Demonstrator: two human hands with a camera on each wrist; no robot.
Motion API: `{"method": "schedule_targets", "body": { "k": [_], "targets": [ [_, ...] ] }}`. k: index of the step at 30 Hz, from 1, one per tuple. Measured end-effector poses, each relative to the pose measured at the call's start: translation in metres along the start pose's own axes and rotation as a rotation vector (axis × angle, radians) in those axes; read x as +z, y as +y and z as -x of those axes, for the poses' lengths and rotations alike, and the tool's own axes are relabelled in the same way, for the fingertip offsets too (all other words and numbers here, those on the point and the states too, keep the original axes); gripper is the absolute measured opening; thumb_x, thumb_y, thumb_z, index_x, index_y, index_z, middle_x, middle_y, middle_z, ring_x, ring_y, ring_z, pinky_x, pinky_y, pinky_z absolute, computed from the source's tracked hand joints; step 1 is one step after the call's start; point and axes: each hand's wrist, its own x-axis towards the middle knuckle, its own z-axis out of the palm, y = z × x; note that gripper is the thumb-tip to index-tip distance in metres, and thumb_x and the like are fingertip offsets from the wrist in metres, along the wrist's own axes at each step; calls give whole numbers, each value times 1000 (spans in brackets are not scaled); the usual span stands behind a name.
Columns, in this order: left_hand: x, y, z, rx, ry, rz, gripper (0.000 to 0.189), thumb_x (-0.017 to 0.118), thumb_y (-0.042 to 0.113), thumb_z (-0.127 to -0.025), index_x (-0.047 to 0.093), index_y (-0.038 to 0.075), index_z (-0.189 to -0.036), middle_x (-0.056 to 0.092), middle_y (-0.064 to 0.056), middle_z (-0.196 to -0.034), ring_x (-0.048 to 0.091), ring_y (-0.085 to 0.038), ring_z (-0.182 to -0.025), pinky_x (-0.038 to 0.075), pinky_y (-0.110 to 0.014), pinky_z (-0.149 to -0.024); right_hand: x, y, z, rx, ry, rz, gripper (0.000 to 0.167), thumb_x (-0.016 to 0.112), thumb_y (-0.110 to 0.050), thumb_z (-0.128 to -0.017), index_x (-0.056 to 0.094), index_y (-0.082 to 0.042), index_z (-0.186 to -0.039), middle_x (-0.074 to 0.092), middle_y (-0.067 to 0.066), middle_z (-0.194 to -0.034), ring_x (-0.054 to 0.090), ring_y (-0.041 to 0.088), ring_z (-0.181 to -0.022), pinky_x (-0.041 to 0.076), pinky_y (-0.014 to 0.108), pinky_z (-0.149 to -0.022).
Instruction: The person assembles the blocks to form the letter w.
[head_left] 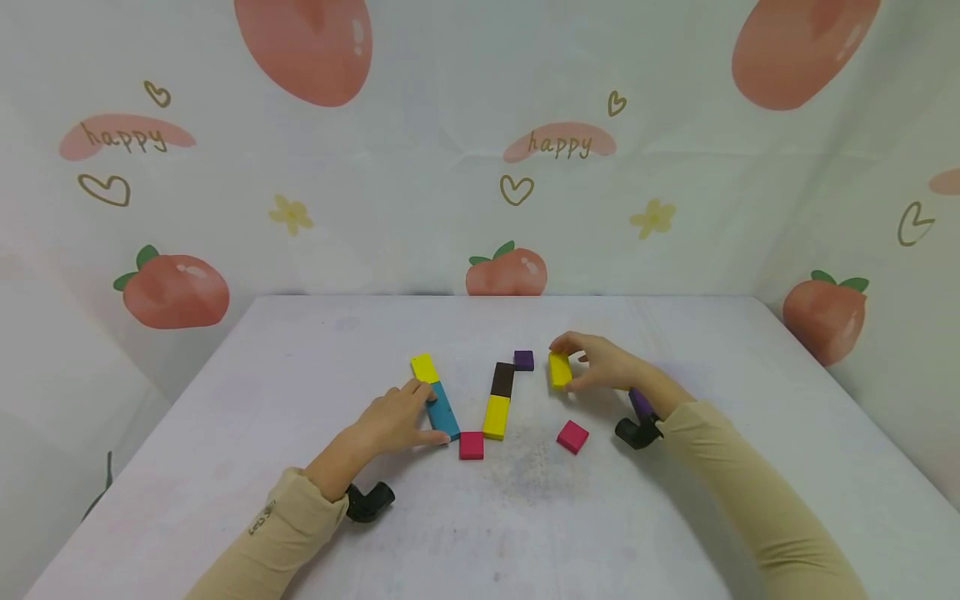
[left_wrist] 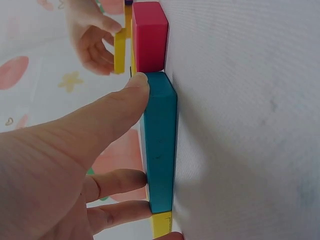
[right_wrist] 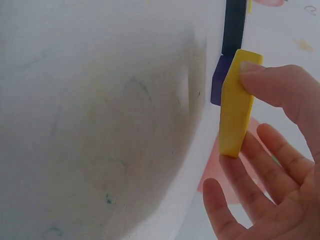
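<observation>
My left hand (head_left: pixel 390 419) spans a blue block (left_wrist: pixel 161 150), thumb on its near end and fingertips along its far part. Beyond the blue block lies a yellow block (head_left: pixel 423 367) in line with it, and a red block (left_wrist: pixel 150 37) sits at its near end. Between thumb and fingers, my right hand (head_left: pixel 607 367) pinches another yellow block (right_wrist: pixel 237 105) by its ends, raised above the table. Left of that hand is a small purple block (head_left: pixel 523 360) at the corner of a dark brown block (head_left: pixel 502 379). A third yellow block (head_left: pixel 496 417) continues the brown one toward me.
A second red block (head_left: pixel 573 437) lies turned at an angle, in front of my right hand. Black wrist devices (head_left: pixel 371 502) show under both sleeves. The white table (head_left: pixel 495 533) ends at a cloth backdrop printed with peaches.
</observation>
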Motion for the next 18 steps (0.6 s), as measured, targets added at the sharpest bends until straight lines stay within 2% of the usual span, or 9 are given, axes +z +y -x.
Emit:
{"method": "schedule_targets", "body": {
  "k": [18],
  "targets": [
    [1, 0, 0, -9, 6, -2, 62, 73, 47, -76, 51, 6, -117, 53, -13, -123, 50, -25, -87, 47, -41, -80, 5, -2, -4, -74, -78, 90, 56, 72, -7, -76, 46, -3, -126, 54, 15, -130, 48, 34, -122, 39, 55, -101]
  ]
}}
